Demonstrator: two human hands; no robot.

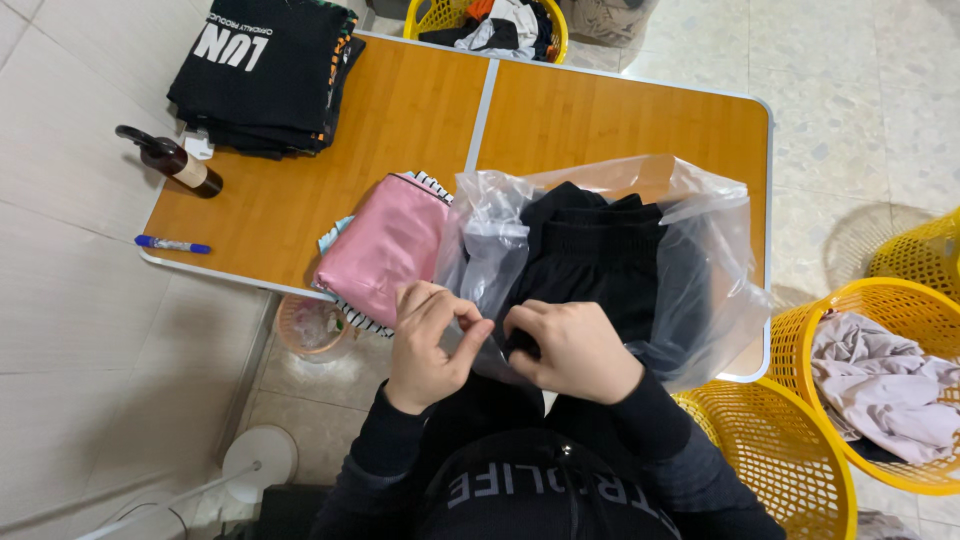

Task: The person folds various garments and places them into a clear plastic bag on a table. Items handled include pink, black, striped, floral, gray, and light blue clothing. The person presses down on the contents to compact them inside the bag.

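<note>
A clear plastic bag [700, 250] lies on the wooden folding table [400, 120] with a folded black garment [600, 250] inside it. My left hand [428, 345] pinches the bag's near edge at its open mouth. My right hand [575, 350] grips the same edge just to the right, fingers curled over plastic and black cloth. Both hands sit at the table's near edge, almost touching each other.
A pink folded item [385, 245] rests on a striped one left of the bag. A stack of black shirts [265, 70], a dark bottle [180, 163] and a blue pen [172, 244] lie at the left. Yellow baskets [890, 390] with clothes stand at the right; another [490, 25] is beyond the table.
</note>
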